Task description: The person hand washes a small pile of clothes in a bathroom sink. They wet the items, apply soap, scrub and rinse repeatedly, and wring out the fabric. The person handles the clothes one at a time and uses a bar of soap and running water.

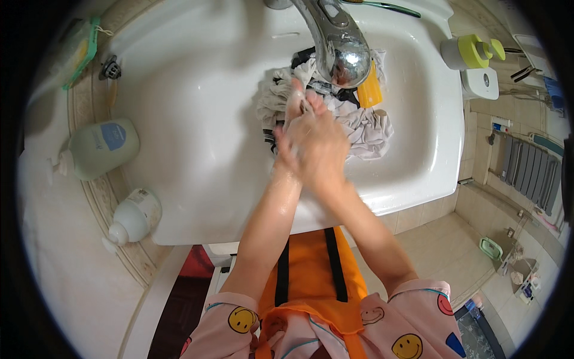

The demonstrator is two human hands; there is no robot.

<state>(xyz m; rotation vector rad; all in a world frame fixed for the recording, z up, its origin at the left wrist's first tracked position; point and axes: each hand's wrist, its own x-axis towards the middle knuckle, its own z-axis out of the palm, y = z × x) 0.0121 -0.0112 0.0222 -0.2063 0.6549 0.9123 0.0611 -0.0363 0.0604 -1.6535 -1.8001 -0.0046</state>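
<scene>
My two wet hands are pressed together over a white ceramic washbasin. My right hand lies across my left hand and covers much of it; both are blurred. Whether a bit of cloth is caught between them cannot be made out. Just beyond and below them, a crumpled heap of white and black cloth lies on the basin floor. On that heap rests a yellow block, partly behind the chrome faucet. The faucet's head hangs over the cloth, beyond my fingers.
Along the left ledge stand a large green-tinted pump bottle and a white pump bottle. A drain fitting sits farther back. At the right rim are a lime-topped dispenser and a white container. A toothbrush lies behind the faucet.
</scene>
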